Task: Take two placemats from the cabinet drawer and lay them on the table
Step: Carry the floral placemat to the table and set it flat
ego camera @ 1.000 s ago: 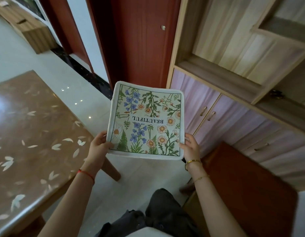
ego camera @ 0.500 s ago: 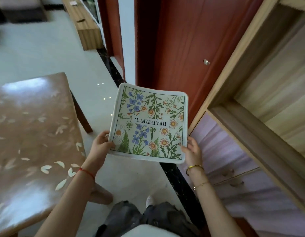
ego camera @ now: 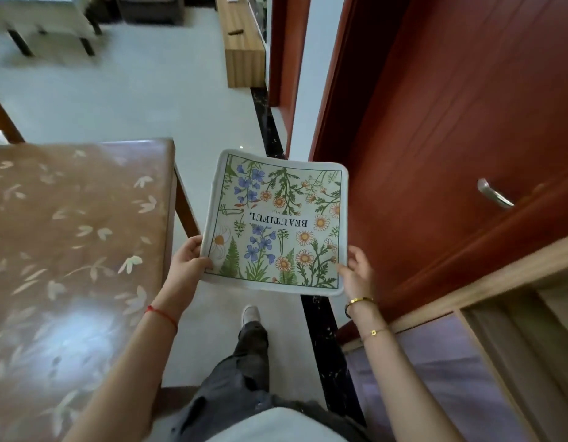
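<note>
**Item:** floral placemat (ego camera: pixel 276 224), printed face up and lettering upside down to the wearer. It is held flat in the air over the floor (ego camera: pixel 180 100), and whether a second one lies under it cannot be told.

**Hold:** left hand (ego camera: pixel 188 260) pinches the corner at 7 o'clock, thumb on top. Right hand (ego camera: pixel 356 275) pinches the corner at 5 o'clock, its fingers loosely fanned.

**Step, as judged:** carry it to the tabletop (ego camera: pixel 69 250), which lies at 9 o'clock just beside the left hand. Keep both corners level, swing left, set the far edge down first and smooth it flat.

**Surroundings:**
- table leg (ego camera: pixel 185 202), by the placemat's left edge
- red door (ego camera: pixel 435 122) with handle (ego camera: pixel 494 194), at 2 o'clock
- cabinet (ego camera: pixel 499 346), at 4 o'clock
- low wooden unit (ego camera: pixel 243 43), at 12 o'clock
- shoe (ego camera: pixel 250 314), at 6 o'clock

**Obstruction:** only the tabletop's near corner, which the placemat must pass above.
</note>
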### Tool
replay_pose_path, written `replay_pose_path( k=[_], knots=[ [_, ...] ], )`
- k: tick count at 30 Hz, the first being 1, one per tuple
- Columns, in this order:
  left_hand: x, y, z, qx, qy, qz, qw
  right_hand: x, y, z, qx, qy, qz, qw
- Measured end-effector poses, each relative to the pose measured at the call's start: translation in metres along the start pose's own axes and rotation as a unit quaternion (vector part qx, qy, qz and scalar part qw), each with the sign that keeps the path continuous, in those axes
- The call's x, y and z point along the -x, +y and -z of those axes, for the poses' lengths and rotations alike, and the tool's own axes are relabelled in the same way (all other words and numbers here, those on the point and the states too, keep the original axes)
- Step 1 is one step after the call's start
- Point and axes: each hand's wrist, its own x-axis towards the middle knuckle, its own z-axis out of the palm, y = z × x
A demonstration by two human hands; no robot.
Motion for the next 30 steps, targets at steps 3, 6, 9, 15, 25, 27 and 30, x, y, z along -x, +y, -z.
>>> replay_pose_path(
  k=[3, 6, 9, 15, 25, 27, 30],
  knots=[
    [-0.053, 0.024, -0.004, 0.005, 0.012, -0.006, 1.000, -0.054, -0.017, -0.029, 0.004, -0.010, 0.003, 1.000],
    [-0.107, 0.052, -0.006, 0.017, 0.024, -0.002, 1.000, -0.107, -0.040, -0.061, 0.003, -0.016, -0.001, 1.000],
    [-0.163, 0.079, -0.005, 0.014, 0.033, 0.003, 0.999, -0.159, -0.062, -0.096, -0.004, -0.021, 0.007, 1.000],
    [-0.259, 0.125, -0.003, 0.004, 0.048, 0.006, 0.999, -0.246, -0.093, -0.158, -0.005, -0.028, 0.012, 1.000],
    [-0.398, 0.170, -0.011, 0.023, 0.093, 0.023, 0.995, -0.386, -0.126, -0.244, -0.015, -0.053, -0.002, 0.998],
    [-0.431, 0.179, -0.015, 0.032, 0.109, 0.021, 0.993, -0.421, -0.137, -0.263, -0.015, -0.065, -0.001, 0.998],
    [-0.483, 0.199, -0.022, 0.057, 0.126, 0.019, 0.990, -0.484, -0.159, -0.295, -0.007, -0.093, 0.001, 0.996]
  ],
)
